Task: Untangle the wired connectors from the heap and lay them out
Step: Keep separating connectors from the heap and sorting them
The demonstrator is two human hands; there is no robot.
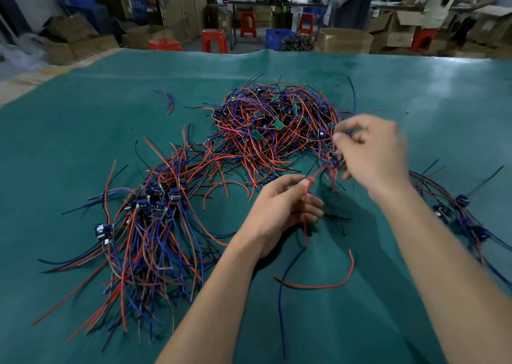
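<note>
A green mat [360, 92], smooth with a dull sheen, covers the table. In the upper centre of the frame sits the heap [277, 125], a dense mound of thin red, blue and black wires with small green circuit boards and dark blocky connectors caught in it. At the lower left lies a looser spread [144, 225] of wired connectors, their wires fanning toward the bottom edge. A smaller bunch [460, 216] lies at the right edge.

The left hand [282, 211], just below centre, pinches a red wire [306, 214] between thumb and forefinger; the wire arcs up toward the right hand and hangs down past the palm. The right hand [371, 153], at the heap's right edge, has its fingers curled around a small dark connector [336, 162] (blurred, so its shape is unclear). A blue wire [282, 294] and a curved red one [332, 283] trail on the mat between the forearms.
</note>
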